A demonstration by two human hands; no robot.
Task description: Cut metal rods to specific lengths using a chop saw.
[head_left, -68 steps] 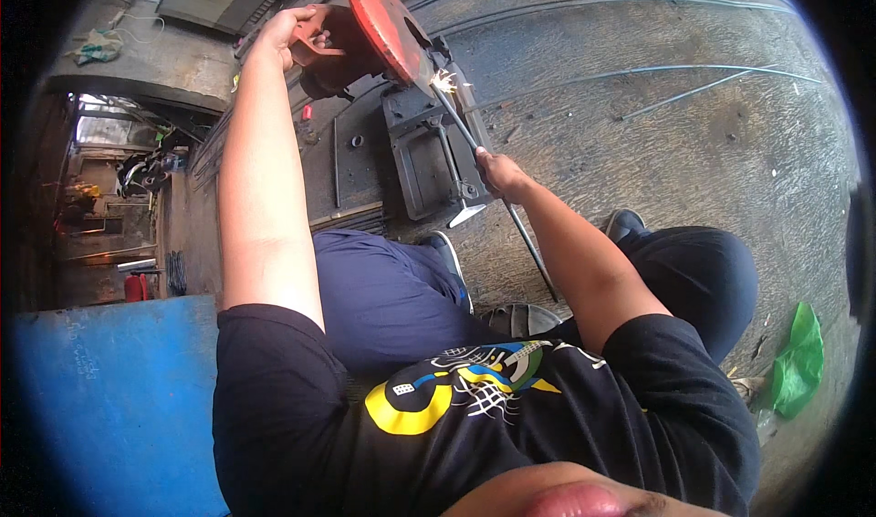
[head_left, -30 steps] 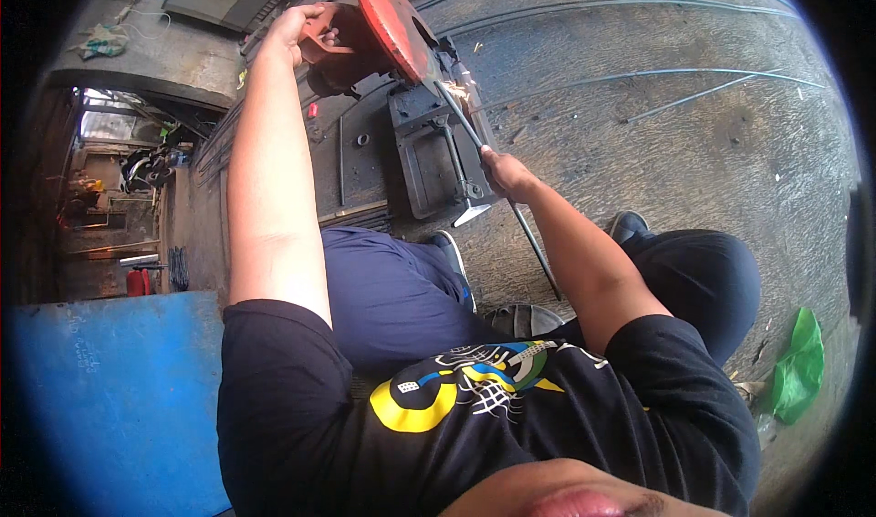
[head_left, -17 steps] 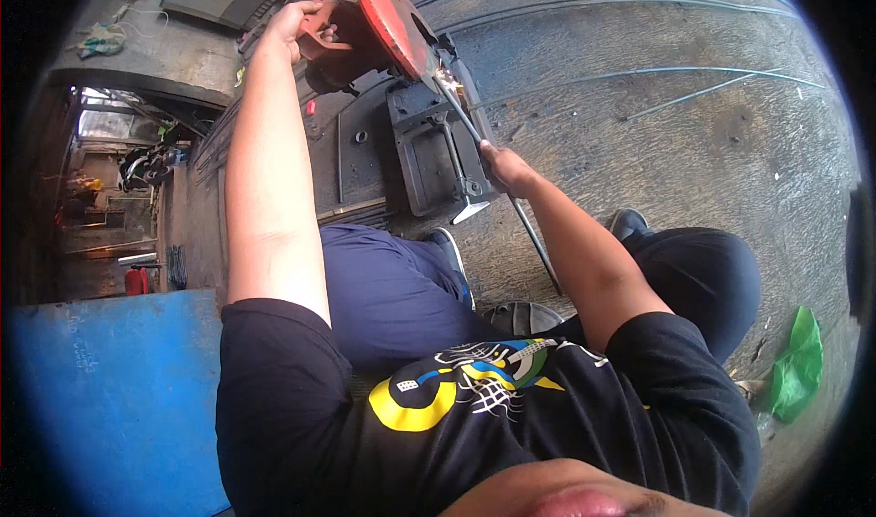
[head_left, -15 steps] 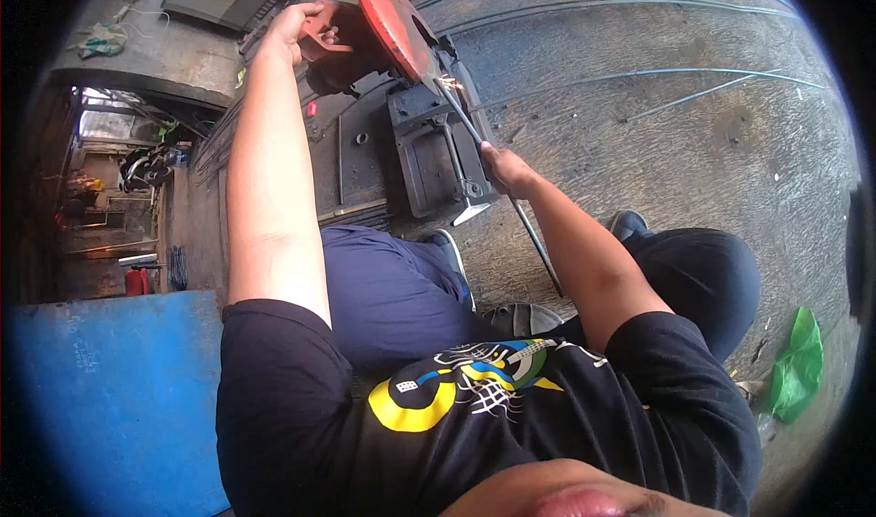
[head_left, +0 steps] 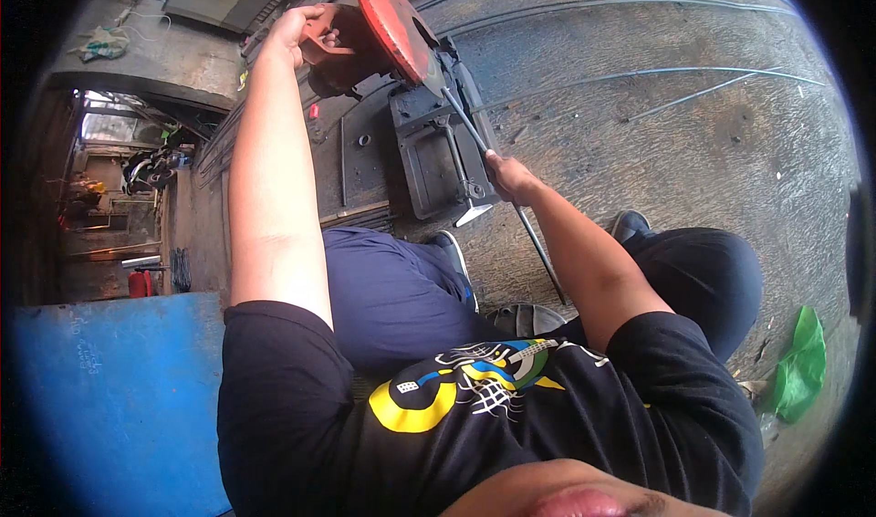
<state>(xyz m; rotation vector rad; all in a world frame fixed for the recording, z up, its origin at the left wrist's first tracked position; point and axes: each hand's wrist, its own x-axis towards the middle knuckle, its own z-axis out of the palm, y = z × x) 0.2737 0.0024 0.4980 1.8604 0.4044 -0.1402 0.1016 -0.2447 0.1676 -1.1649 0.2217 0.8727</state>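
Note:
In front of me on the floor stands a cut-off saw with a red blade guard (head_left: pixel 394 26) and a dark metal base (head_left: pixel 427 175). My left hand (head_left: pixel 294 31) is closed round the red handle (head_left: pixel 330 39) at the saw's far left. A long thin steel rod (head_left: pixel 463 117) slants across the base, its far end right by the guard's lower edge. My right hand (head_left: pixel 512 177) grips the rod about midway, and its near end reaches down beside my right forearm. A screw clamp (head_left: pixel 459 172) lies along the base. The guard hides most of the blade.
More long rods (head_left: pixel 639 76) lie on the floor to the far right. A green plastic bag (head_left: pixel 800 371) is at the right, and a blue sheet (head_left: pixel 119 398) at the left. My shoe (head_left: pixel 453 260) is close to the base. A small metal ring (head_left: pixel 364 140) lies left of the saw.
Sparks flew where the rod met the guard's lower edge earlier; none show now. Hands, saw and rod stay nearly in place.

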